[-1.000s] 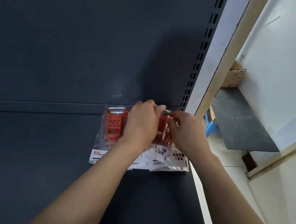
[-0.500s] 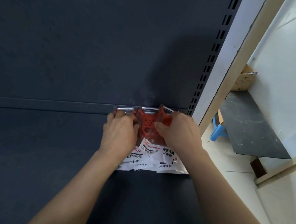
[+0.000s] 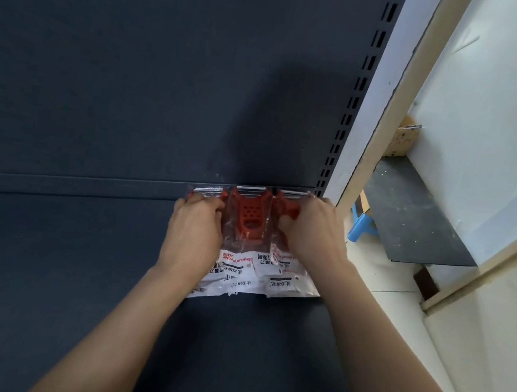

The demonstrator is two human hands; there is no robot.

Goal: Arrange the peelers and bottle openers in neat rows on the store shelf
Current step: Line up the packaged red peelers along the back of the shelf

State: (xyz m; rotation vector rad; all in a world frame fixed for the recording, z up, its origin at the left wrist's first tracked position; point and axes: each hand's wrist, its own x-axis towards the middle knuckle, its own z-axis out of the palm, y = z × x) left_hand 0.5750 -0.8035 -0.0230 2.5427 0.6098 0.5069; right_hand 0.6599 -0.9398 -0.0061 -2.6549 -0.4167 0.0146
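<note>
Three orange peelers in clear bags with white labels lie side by side on the dark shelf (image 3: 44, 266), blades against the back panel at the right end. The middle peeler (image 3: 249, 217) shows fully between my hands. My left hand (image 3: 195, 230) lies over the left peeler (image 3: 207, 190), fingers curled onto its bag. My right hand (image 3: 314, 233) covers the right peeler (image 3: 287, 204), fingers curled on it. The label ends (image 3: 272, 283) point toward me.
The slotted upright (image 3: 360, 87) and a white post (image 3: 382, 97) bound the shelf on the right. Past them are a cardboard box (image 3: 401, 139), a dark board (image 3: 412, 213) and a blue stool (image 3: 361, 226) on the floor. The shelf stretches bare to the left.
My hands have moved apart to the outer packs, uncovering the middle peeler. The packs now sit spread in a row against the back panel.
</note>
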